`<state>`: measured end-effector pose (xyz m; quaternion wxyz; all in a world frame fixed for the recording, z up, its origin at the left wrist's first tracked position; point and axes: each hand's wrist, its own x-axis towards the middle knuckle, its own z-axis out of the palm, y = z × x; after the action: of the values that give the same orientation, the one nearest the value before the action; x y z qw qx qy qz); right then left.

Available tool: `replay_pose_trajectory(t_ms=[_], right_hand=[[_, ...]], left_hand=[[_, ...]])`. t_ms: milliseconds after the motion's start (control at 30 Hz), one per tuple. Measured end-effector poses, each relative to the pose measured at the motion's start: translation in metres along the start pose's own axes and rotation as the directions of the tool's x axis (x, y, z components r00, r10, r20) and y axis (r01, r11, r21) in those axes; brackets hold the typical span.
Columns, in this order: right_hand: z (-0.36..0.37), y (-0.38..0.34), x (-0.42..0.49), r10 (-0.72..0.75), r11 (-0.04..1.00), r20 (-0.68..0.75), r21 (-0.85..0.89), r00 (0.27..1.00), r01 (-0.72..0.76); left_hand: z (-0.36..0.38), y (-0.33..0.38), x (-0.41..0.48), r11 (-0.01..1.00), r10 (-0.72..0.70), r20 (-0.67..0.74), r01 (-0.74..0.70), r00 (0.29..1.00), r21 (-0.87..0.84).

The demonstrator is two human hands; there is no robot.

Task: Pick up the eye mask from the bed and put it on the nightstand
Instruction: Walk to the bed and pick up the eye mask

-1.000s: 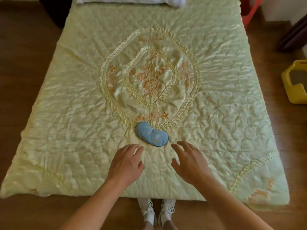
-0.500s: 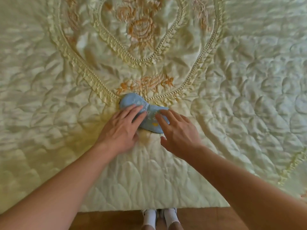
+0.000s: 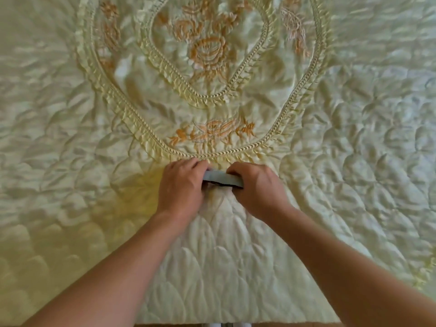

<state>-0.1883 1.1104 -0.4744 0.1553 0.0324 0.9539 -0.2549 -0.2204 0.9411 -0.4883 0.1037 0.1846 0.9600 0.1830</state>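
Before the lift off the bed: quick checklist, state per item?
1. Left hand closed on one end of the eye mask: ok.
2. Right hand closed on the other end: ok.
3. Mask clear of the quilt: cannot tell; it sits at the ruffled trim.
4. Dark strap free: cannot tell, only a sliver shows.
5. Nightstand in view: not ok.

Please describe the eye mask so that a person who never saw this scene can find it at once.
Find the pale yellow quilt covering the bed, then its ruffled oval border. Just below it, the left hand and right hand grip the eye mask: the only blue thing, dark-edged.
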Motion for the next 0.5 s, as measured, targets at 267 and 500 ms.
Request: replay_pose_trajectory(t_ms=[267, 500], right_hand=[[-0.125, -0.038, -0.017, 0.223, 0.595, 0.134, 0.766, 0.965, -0.244], [-0.248, -0.125, -0.070, 0.018, 0.357, 0.257, 0.901, 0.966, -0.246]], left_hand=[[-0.093, 0.049, -0.037, 0.533, -0.294, 0.268, 0.390, 0.917, -0.751], [-0.238, 0.126, -0.078, 0.001, -0.266, 0.382, 0.396, 0.885, -0.918]])
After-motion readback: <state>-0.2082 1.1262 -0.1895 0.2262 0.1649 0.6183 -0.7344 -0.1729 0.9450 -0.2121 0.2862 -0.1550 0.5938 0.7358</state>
